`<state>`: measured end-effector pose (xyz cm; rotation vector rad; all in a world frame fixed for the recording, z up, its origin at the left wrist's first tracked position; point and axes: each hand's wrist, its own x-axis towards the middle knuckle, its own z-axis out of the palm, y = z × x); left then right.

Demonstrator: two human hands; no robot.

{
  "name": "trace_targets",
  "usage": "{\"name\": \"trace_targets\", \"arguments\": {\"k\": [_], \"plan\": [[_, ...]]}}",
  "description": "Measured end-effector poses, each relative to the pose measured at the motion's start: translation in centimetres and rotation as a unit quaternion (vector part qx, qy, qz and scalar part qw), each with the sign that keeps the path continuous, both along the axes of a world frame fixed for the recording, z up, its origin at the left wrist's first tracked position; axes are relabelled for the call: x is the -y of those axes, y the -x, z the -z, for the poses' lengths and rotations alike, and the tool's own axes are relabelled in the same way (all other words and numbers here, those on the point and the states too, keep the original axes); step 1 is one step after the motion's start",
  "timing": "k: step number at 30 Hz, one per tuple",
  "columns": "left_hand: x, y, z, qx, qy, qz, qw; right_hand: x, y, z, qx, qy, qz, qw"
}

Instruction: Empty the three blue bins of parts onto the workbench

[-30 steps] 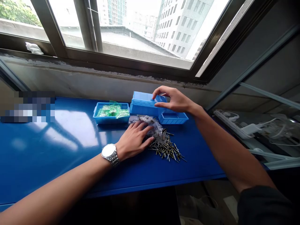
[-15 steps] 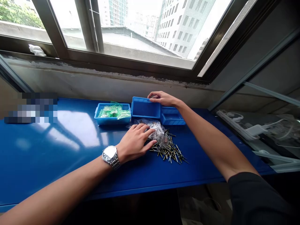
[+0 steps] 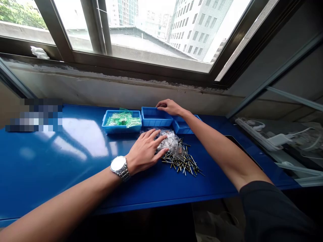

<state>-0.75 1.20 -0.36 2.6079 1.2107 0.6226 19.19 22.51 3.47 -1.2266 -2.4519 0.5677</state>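
Head view, only cam. L hand (image 3: 145,151): palm down, fingers spread wide, over near-L edge of clear bag (image 3: 170,143); firm contact w/ bag can't be confirmed. R hand (image 3: 169,107): fingers bent narrow at far rim of mid bin (image 3: 156,122); grip on rim vs. light touch, can't tell.

Mid bin sits upright behind bag, betw. L bin (image 3: 121,129) w/ green packets (image 3: 123,118) and R bin (image 3: 184,127). Loose thin rods (image 3: 184,164) lie crisscrossed on table (image 3: 75,188), nr-R of bag, some apparently under it.

Risks (judgement): a pull on mid bin twd person could shove bag into rods & scatter them; cause, v. little gap. Sideways slip could knock R bin or L bin. Bag dragged by L hand may carry rods along, poss. twd table edge. R forearm, passing over R bin, could catch its rim if lowered.
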Motion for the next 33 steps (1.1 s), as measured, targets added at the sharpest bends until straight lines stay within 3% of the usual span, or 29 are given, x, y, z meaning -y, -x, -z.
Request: {"name": "trace_targets", "arguments": {"k": [9, 14, 19, 23, 28, 33], "plan": [[0.2, -0.1, -0.5, -0.009, -0.016, 0.008, 1.0, 1.9, -1.0, -1.0, 0.008, -0.025, -0.01, 1.0], [0.2, -0.1, -0.4, -0.009, -0.018, 0.011, 1.0, 4.2, -5.6, -1.7, 0.005, -0.076, 0.052, 0.996], [0.5, -0.3, -0.6, -0.006, -0.014, 0.016, 1.0, 6.9, -9.4, -0.2, 0.051, -0.082, 0.09, 0.991], [0.8, -0.5, -0.9, 0.003, -0.006, 0.013, 1.0, 8.3, -9.7, 0.9, 0.05, -0.1, 0.108, 0.988], [0.3, -0.6, -0.7, 0.007, -0.009, -0.011, 1.0, 10.0, -10.2, 0.2, 0.035, -0.124, 0.137, 0.982], [-0.1, -0.7, -0.6, -0.025, 0.03, 0.002, 0.999, 11.2, -11.1, -0.3, 0.061, -0.072, 0.089, 0.991]]}}
